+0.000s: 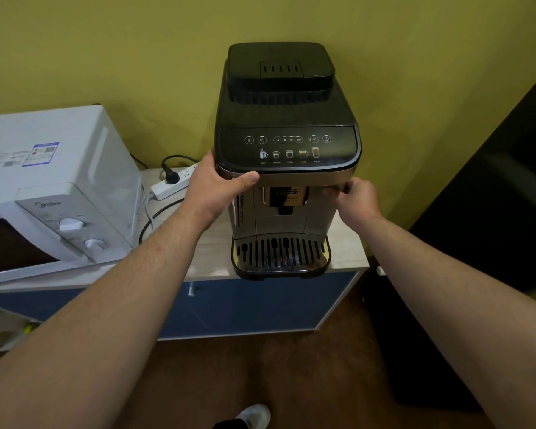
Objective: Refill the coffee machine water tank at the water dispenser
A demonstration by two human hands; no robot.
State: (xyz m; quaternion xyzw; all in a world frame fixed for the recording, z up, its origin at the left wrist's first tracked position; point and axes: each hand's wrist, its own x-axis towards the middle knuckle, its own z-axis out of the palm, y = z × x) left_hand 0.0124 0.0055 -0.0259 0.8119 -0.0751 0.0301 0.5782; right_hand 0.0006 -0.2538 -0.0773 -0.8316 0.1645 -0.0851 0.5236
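Observation:
A black and silver coffee machine point(287, 144) stands on a light wooden cabinet top point(208, 252) against a yellow-green wall. My left hand point(220, 187) grips the machine's front left corner, thumb across the silver front edge. My right hand point(358, 196) has its fingers curled at the front right corner, just under the control panel, touching the machine's right side. The drip tray point(280, 255) sticks out over the cabinet edge. I cannot make out the water tank as a separate part, and no water dispenser is in view.
A white microwave point(53, 193) sits to the left on the same cabinet. A white power strip point(174, 182) with a black plug and cables lies between it and the machine. Blue cabinet doors point(245, 305) are below. A dark panel point(492, 243) stands at the right.

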